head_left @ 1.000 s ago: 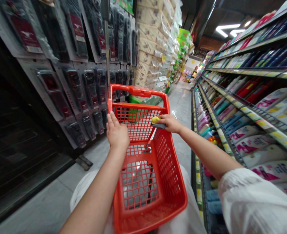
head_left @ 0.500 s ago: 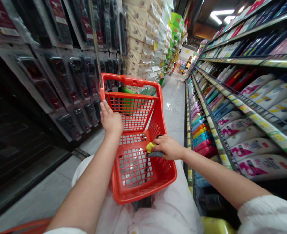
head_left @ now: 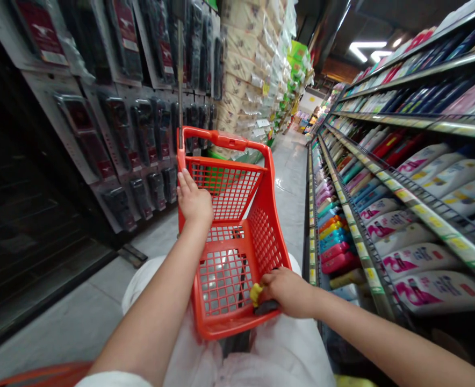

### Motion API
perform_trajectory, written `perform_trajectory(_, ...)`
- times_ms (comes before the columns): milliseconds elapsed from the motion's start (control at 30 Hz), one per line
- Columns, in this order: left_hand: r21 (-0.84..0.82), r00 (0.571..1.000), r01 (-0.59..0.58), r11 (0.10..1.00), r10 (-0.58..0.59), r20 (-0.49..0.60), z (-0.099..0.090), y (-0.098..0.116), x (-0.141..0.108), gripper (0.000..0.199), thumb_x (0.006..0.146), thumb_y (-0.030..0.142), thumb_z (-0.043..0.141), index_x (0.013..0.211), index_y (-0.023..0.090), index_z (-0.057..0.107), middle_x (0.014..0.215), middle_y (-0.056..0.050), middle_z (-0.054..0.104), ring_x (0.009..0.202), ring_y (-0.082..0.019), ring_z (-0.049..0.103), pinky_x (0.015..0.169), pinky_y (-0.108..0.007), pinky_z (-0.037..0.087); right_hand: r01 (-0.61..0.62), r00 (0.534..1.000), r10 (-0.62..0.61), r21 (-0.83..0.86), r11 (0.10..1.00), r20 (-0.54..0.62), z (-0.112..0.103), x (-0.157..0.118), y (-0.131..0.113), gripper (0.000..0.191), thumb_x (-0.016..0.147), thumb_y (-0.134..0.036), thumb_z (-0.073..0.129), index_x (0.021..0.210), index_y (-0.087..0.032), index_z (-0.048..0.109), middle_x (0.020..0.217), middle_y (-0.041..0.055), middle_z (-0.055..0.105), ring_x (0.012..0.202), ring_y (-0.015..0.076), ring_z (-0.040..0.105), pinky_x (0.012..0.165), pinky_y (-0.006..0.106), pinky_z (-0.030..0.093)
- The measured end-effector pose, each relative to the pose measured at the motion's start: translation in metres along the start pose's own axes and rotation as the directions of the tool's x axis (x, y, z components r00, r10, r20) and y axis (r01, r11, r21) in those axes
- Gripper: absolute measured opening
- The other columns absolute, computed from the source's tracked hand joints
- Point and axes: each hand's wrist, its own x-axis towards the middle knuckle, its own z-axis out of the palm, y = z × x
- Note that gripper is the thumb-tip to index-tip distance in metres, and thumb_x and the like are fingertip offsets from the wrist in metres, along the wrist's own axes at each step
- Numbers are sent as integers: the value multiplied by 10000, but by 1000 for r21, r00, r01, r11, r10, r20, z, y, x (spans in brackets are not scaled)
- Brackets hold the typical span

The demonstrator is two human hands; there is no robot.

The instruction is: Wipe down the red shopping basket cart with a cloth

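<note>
A red plastic shopping basket (head_left: 243,228) with mesh walls and a raised handle tilts in front of my legs. My left hand (head_left: 195,201) rests against its left rim, fingers stretched out flat along the edge; the thumb is hidden. Closed near the basket's front right corner, my right hand (head_left: 288,290) holds a small yellow and dark grey cloth-like piece (head_left: 257,294). Most of that piece is covered by my fingers, so its exact kind is unclear. It hangs just inside the right wall. Through the basket's mesh floor, grey tiles show.
Shelves (head_left: 382,177) of bottles and packs line the right side closely. Packaged dark goods (head_left: 141,123) hang on the left. Stacked beige packs (head_left: 241,70) stand beyond the basket. A tiled aisle (head_left: 289,166) runs ahead, and a red edge (head_left: 52,373) shows at lower left.
My right hand has moved down and toward me with the yellow and grey piece, from mid-basket to the front right corner. My left hand stays on the rim; the view has shifted slightly.
</note>
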Motion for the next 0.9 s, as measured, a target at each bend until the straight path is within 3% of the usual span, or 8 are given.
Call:
perform_trajectory(133,23,1000,-9,1000,9,12,-1,0,-1,504,871,80,318,1273,22,616,1599,-174,186,1486,-295,156,1164,-437,266,120,970,-79,-168,978,229,-15,28,10,264,759,-163,646,977,-266,754,966,76,735,891,246,679,719,323,480)
perform_trajectory(267,65,1000,-13,998,13,-1,1,-3,0,481,869,75,334,1224,37,656,1594,-177,202,1482,-303,171,1155,-435,281,87,968,-19,-263,961,251,-25,55,20,172,765,-192,691,918,-230,762,951,115,741,876,279,700,701,347,526)
perform_trajectory(333,86,1000,-10,996,10,-2,2,-4,0,466,866,73,347,1198,38,672,1594,-175,206,1481,-308,173,1156,-432,281,39,982,23,-320,947,188,-36,70,33,160,802,-199,669,935,-211,755,986,124,730,911,290,692,725,355,530)
perform_trajectory(433,120,1000,-20,993,19,17,0,-4,0,441,864,71,365,1168,24,682,1600,-187,172,1481,-322,163,1148,-437,297,-93,995,102,-386,918,4,-66,94,64,184,881,-234,587,965,-180,741,1069,148,697,974,291,660,773,357,515)
perform_trajectory(567,159,999,-28,987,21,48,-4,-3,-1,420,873,76,373,1152,12,681,1599,-206,151,1479,-327,167,1152,-442,290,-271,948,148,-469,840,-283,-114,124,109,308,963,-267,440,1034,-143,714,1157,187,644,1067,289,589,826,362,472)
perform_trajectory(633,173,998,-31,984,22,57,-6,-3,-1,402,873,82,395,1143,26,687,1600,-201,158,1481,-318,166,1161,-427,274,-330,920,158,-492,806,-359,-130,134,126,358,982,-296,394,1057,-142,708,1182,192,633,1097,298,564,862,391,447)
perform_trajectory(733,194,996,-52,980,37,79,-9,-3,-1,367,857,88,443,1117,30,696,1599,-209,155,1480,-323,163,1158,-415,278,-367,925,258,-483,795,-279,-130,147,141,337,971,-295,420,1057,-155,714,1165,176,655,1096,306,571,910,425,414)
perform_trajectory(900,202,993,-61,977,39,109,-11,-1,-2,343,859,97,467,1109,50,698,1600,-207,148,1481,-323,164,1117,-411,352,-337,939,329,-426,839,-95,-90,177,146,270,906,-261,542,1106,-178,702,1234,151,646,1151,289,573,943,389,421)
